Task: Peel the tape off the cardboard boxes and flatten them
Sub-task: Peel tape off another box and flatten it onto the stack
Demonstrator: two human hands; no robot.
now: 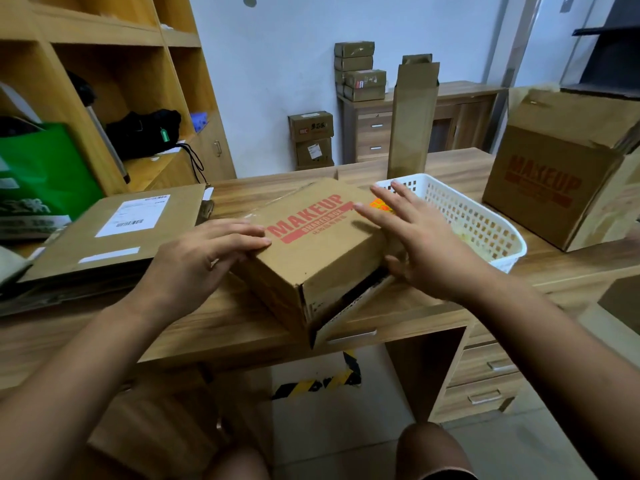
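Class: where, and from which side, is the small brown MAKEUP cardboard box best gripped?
Probably by the loose end flap of the small brown MAKEUP cardboard box, coming from the near right: it hangs ajar there, offering fingers a free edge.

Matt cardboard box (311, 244); perforated white plastic basket (474, 216); wood-grain desk (242, 327).

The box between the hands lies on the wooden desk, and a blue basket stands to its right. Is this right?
Not quite. The head view shows the basket right of the box is white, not blue; the rest holds.
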